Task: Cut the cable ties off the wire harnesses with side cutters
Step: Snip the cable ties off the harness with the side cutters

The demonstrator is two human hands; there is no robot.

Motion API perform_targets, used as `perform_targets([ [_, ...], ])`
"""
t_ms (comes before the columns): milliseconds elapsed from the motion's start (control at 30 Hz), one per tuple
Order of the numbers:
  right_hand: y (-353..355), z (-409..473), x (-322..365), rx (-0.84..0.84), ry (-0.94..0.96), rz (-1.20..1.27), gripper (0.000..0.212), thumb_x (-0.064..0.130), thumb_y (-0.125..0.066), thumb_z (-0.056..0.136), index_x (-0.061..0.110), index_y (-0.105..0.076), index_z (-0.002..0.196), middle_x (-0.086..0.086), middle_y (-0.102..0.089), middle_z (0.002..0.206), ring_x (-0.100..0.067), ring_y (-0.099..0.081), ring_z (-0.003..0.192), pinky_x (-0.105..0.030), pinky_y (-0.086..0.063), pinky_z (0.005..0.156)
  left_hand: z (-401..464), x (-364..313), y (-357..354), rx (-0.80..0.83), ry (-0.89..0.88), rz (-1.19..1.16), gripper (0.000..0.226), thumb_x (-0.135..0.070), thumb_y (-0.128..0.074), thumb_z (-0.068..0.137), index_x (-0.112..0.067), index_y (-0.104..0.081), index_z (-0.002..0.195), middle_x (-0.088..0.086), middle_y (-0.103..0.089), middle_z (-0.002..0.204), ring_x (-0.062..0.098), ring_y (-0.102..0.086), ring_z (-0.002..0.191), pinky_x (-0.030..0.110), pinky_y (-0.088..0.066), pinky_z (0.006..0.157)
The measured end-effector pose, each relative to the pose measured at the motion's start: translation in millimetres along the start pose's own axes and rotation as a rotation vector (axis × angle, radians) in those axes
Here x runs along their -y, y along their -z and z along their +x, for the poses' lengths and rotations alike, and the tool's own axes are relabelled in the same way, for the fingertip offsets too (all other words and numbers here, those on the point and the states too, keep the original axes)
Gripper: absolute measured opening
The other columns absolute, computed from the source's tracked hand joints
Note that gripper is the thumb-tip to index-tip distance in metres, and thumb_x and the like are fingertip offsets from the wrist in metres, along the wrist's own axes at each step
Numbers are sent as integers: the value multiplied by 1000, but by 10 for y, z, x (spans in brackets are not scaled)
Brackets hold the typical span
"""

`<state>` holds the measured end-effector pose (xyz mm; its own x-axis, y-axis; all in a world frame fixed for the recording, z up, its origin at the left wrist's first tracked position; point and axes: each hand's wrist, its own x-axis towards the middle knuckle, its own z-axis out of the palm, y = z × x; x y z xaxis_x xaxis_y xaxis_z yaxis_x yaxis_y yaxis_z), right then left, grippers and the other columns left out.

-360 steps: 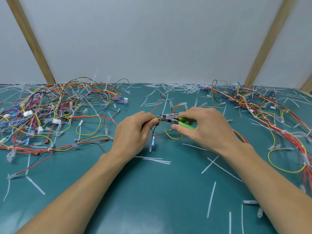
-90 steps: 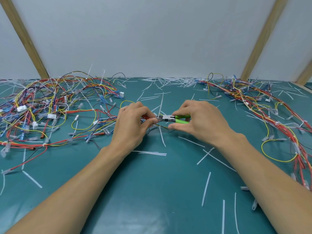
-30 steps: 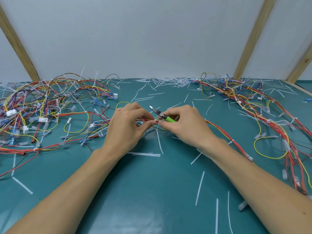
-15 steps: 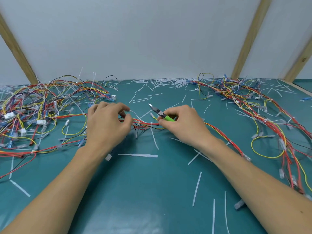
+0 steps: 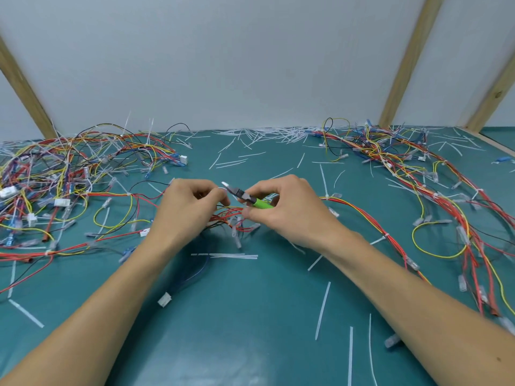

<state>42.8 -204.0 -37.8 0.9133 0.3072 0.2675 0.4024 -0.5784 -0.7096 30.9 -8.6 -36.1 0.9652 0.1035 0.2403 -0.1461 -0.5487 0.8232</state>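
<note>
Side cutters (image 5: 252,200), green-handled, gripped in right hand (image 5: 287,210) mid-worktop (image 5: 250,316); tip beside left hand (image 5: 186,210), whose fingers (image 5: 220,194) pinch red wire harness (image 5: 231,215).

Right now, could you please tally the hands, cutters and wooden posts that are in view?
Hands: 2, the left hand and the right hand
Cutters: 1
Wooden posts: 3
Total: 6
</note>
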Motion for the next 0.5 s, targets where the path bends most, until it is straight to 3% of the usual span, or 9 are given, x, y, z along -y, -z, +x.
perform_targets([
  [133,4,15,-4,0,-57,-22,11,39,-82,81,37,-77,90,16,-73,81,-6,-63,76,-37,-56,82,31,-3,7,29,119,-197,23,-16,-63,89,-13,-74,70,-3,-41,50,14,-37,49,24,-34,54],
  [233,-10,15,-8,-94,-30,-67,9,40,-81,80,40,-73,84,18,-72,78,-12,-66,79,-38,-55,80,20,-29,15,66,75,-179,24,-22,-62,91,-18,-77,73,0,-58,56,9,-51,54,19,-41,58],
  [367,10,2,-33,-237,69,-127,10,30,-79,84,35,-72,89,16,-68,86,-15,-63,79,-40,-53,73,37,-46,99,196,37,-256,26,-39,-62,83,-21,-80,85,-4,-63,73,11,-56,74,33,-40,75],
  [500,46,-7,-15,-361,187,-111,10,25,-79,84,29,-71,89,15,-60,83,-12,-58,77,-43,-52,67,61,-78,132,264,164,-404,41,-51,-50,98,-23,-79,89,1,-65,72,19,-65,64,32,-43,62],
])
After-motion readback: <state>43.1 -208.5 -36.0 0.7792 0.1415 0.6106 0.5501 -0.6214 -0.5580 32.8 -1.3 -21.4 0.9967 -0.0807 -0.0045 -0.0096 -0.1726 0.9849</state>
